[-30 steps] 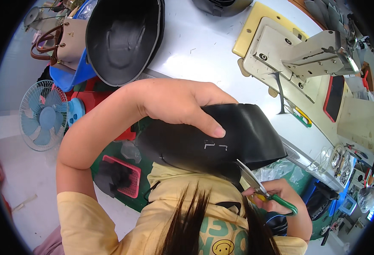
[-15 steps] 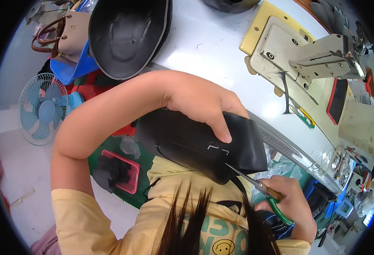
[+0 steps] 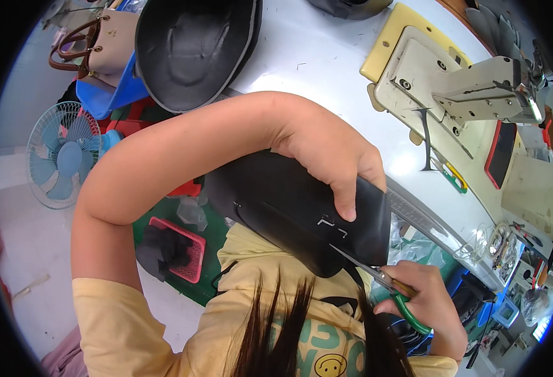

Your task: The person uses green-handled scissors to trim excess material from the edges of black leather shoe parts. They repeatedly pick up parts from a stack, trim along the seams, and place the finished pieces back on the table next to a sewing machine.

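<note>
A black, leather-like molded piece (image 3: 270, 207) lies across my lap at the table's near edge, with small white marks on its surface. My left hand (image 3: 326, 147) reaches over its far side and grips its right part, the thumb pressed on the marked face and the other fingers mostly hidden behind. My right hand (image 3: 430, 292), at lower right, is closed round the handles of a pair of scissors (image 3: 365, 268) with green grips. Their pointed blades aim up and left, with the tip against the piece below the white marks. Whether the blades are parted is hard to see.
Another black molded shell (image 3: 191, 50) sits at the far left of the white table (image 3: 289, 75). A sewing machine (image 3: 471, 88) stands at the right, and a steel ruler (image 3: 414, 210) runs along the near edge. A blue fan (image 3: 66, 157) and a pink basket (image 3: 194, 261) are at left.
My left hand has moved a little right and down on the black piece, whose right end has tilted down slightly. The scissors have stayed nearly in place.
</note>
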Tool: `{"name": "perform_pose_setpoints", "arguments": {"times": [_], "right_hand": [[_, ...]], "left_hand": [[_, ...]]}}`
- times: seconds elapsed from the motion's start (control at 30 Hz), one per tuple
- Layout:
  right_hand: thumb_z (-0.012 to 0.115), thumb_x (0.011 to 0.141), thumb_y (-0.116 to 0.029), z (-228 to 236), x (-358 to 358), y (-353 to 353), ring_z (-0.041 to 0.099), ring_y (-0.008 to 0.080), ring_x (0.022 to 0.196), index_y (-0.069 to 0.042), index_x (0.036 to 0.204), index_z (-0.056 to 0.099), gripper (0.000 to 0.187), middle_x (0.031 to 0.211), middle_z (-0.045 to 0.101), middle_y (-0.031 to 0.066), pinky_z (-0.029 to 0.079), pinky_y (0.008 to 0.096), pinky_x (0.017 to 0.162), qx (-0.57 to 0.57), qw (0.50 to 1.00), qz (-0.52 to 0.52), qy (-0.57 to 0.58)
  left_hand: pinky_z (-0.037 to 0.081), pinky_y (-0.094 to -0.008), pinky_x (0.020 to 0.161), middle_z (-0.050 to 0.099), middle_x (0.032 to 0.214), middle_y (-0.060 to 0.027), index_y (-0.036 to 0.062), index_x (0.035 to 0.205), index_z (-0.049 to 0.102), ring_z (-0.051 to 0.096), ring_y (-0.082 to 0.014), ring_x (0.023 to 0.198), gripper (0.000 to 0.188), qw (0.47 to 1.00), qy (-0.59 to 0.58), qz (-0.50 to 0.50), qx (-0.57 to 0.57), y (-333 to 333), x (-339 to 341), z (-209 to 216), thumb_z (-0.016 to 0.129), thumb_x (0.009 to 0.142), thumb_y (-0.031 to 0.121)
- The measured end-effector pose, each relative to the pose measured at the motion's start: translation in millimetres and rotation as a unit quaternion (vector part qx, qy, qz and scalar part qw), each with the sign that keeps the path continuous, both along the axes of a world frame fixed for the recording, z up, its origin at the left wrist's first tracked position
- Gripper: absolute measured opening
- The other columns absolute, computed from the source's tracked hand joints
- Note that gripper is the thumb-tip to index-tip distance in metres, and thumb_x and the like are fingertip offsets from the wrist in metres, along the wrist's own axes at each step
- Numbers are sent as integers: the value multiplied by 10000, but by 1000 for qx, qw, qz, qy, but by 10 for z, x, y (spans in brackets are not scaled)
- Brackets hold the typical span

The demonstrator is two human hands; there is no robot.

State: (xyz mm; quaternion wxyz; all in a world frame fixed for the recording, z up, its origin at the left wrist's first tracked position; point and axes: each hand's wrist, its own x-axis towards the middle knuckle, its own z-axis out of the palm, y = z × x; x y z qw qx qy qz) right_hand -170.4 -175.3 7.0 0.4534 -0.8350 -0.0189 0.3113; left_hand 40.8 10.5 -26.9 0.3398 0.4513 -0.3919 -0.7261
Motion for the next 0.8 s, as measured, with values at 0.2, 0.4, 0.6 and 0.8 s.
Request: {"name": "perform_pose_setpoints", "arguments": {"times": [0.2,0.4,0.6,0.8], "right_hand": [[804,567,-281,45,-14,69,451,192,510,-76,966,625,483,584,461,55,353,292,471,-22,1000,15,-9],[803,545,-326,30,-128,-176,471,177,506,-69,995,621,549,616,503,51,356,271,458,-33,995,1,-92],[805,497,-391,-50,-69,-220,435,148,526,-69,1055,607,674,617,435,16,345,254,473,18,963,-127,-238],[798,575,-327,-121,266,191,481,161,556,-55,1105,567,638,700,496,39,414,254,519,-12,922,-193,-334]], "left_hand": [[451,-241,683,631,829,-32,-57,941,598,541,-77,741,242,992,72,-57,85,-59,-43,-32,615,820,152],[465,-260,694,645,816,-72,-72,898,596,563,-114,749,236,979,-193,-6,-62,201,110,261,635,783,131],[473,-316,834,581,1078,-133,-56,1180,448,586,-188,947,531,799,106,572,-151,609,-215,387,640,692,28],[471,-335,856,579,1075,-122,-16,1171,463,579,-196,970,461,743,180,604,-225,370,-629,111,598,731,-33]]}}
